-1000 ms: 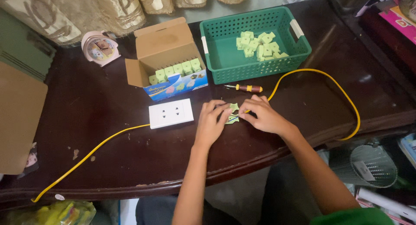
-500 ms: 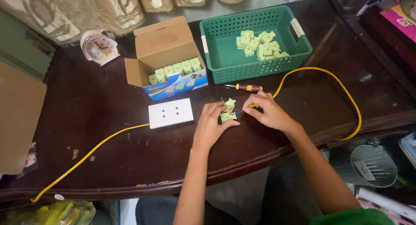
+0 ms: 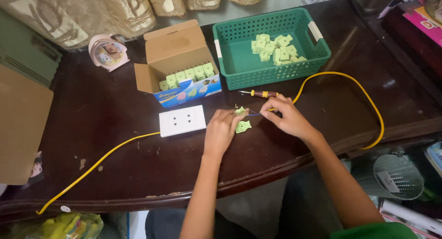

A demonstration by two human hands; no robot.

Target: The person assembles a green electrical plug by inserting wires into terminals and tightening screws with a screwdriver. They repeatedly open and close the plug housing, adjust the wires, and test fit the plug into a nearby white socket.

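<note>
Our left hand (image 3: 222,131) pinches a green plug (image 3: 242,125) on the surface. Our right hand (image 3: 286,118) grips the yellow cord (image 3: 363,92), wire ends pointing left toward the plug beside it.

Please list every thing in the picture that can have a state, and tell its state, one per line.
Left hand: holds a green plug part.
Right hand: pinches the yellow cable end.
Cardboard box: open, green parts in a row inside.
Green basket: holds loose green parts.
Screwdriver: lying on the table, untouched.
White socket: flat, nothing plugged in.
</note>
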